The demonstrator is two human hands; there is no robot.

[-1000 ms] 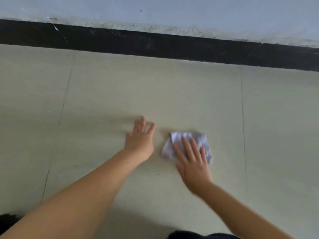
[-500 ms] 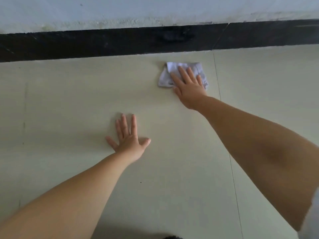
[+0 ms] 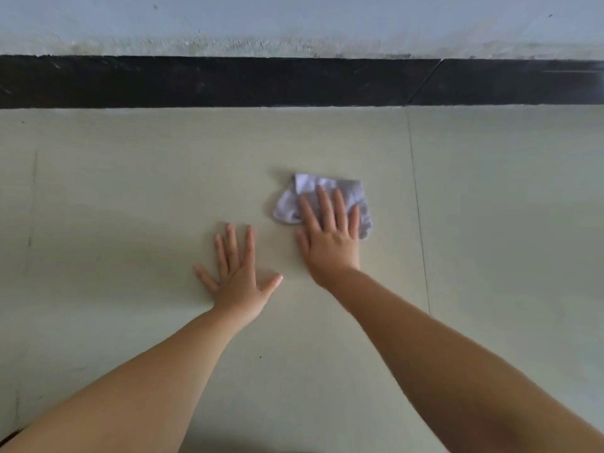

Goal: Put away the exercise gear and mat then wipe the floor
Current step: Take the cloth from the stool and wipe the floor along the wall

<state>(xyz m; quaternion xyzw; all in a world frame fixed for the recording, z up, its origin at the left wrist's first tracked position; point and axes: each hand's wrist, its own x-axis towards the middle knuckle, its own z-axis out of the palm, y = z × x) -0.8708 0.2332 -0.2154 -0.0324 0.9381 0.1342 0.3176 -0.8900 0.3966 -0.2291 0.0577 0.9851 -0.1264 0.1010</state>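
A crumpled white cloth (image 3: 330,188) lies on the pale tiled floor (image 3: 130,197) in the middle of the view. My right hand (image 3: 330,237) presses flat on the cloth with straight fingers, covering its near half. My left hand (image 3: 238,276) rests flat on the bare floor with fingers spread, just left of and nearer than the cloth. No exercise gear or mat is in view.
A black skirting band (image 3: 228,81) runs along the foot of a pale wall (image 3: 294,21) at the far edge of the floor. Thin tile joints (image 3: 418,207) cross the floor to the right and far left.
My right hand has drawn the cloth back from the skirting toward me, after pushing it out to the wall earlier. My left hand stays planted on the floor.
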